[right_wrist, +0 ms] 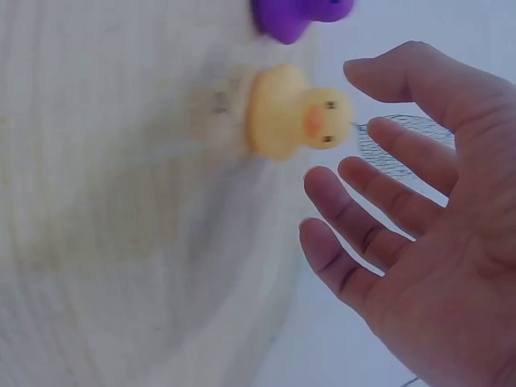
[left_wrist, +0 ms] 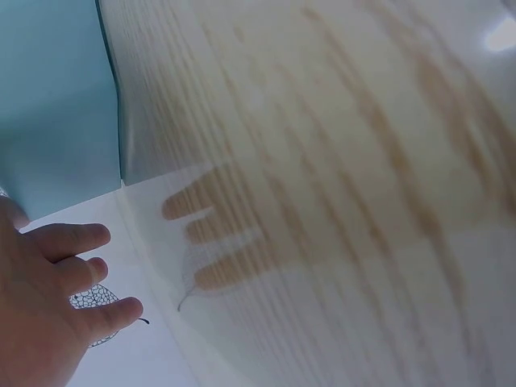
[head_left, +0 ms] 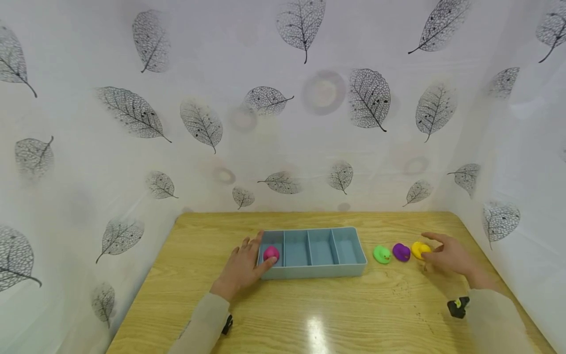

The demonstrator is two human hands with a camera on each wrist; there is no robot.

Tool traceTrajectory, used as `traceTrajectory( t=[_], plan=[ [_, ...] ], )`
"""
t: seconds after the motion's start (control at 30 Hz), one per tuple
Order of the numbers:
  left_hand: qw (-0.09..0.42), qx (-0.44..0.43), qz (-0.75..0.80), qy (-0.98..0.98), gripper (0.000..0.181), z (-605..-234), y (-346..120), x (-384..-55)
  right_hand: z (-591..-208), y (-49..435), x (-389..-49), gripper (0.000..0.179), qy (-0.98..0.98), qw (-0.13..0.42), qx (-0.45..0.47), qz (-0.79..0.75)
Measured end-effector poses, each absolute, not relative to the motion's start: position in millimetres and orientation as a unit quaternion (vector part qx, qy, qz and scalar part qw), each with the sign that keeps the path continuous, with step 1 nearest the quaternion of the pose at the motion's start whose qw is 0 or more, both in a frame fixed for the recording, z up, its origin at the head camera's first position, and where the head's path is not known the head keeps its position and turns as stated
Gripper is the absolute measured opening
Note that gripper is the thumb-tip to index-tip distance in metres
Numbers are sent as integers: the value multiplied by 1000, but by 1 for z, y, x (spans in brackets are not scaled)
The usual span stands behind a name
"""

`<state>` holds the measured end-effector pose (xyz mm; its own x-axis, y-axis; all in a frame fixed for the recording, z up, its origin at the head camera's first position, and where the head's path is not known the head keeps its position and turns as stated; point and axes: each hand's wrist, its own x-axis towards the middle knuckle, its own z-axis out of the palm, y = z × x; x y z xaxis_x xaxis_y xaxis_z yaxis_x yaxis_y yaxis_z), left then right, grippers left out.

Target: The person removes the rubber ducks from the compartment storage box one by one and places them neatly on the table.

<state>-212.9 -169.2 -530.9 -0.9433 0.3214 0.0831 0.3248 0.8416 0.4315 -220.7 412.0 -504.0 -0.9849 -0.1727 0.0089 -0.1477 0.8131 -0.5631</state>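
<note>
My left hand (head_left: 243,268) rests against the left end of a blue-grey tray (head_left: 309,271), its thumb over the front rim and its other fingers extended along the end. In the left wrist view, three fingers of the left hand (left_wrist: 48,290) spread loosely beside the tray's wall (left_wrist: 56,105). A round pink toy (head_left: 270,253) sits in the leftmost compartment. At the right, my right hand (head_left: 453,255) reaches over a yellow rubber duck (head_left: 420,250), thumb and fingers apart. The right wrist view shows a gap between those fingers and the yellow duck (right_wrist: 282,113).
Left of the yellow duck stand a purple duck (head_left: 401,252) and a green duck (head_left: 382,254), in a row beside the tray's right end. A leaf-patterned white sheet (head_left: 283,147) encloses the wooden table (head_left: 353,314) at the back and sides.
</note>
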Motion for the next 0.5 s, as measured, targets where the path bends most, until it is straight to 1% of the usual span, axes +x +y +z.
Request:
traceTrajectory(
  t=[0.1,0.23,0.37,0.5],
  plan=[
    [6,-170,-227,-959,93,-531,-170,-213,-487,405,-219,63,953,0,-90,-288],
    [4,-168,-228,-959,94,-529,-170,-212,-470,390,-218,63,958,-11,-84,-274],
    [0,-168,-226,-959,94,-529,-170,-212,-463,371,-218,62,955,-24,-91,-281],
    [-2,-169,-227,-959,94,-530,-170,-213,-460,350,-217,55,944,-57,-119,-302]
  ],
)
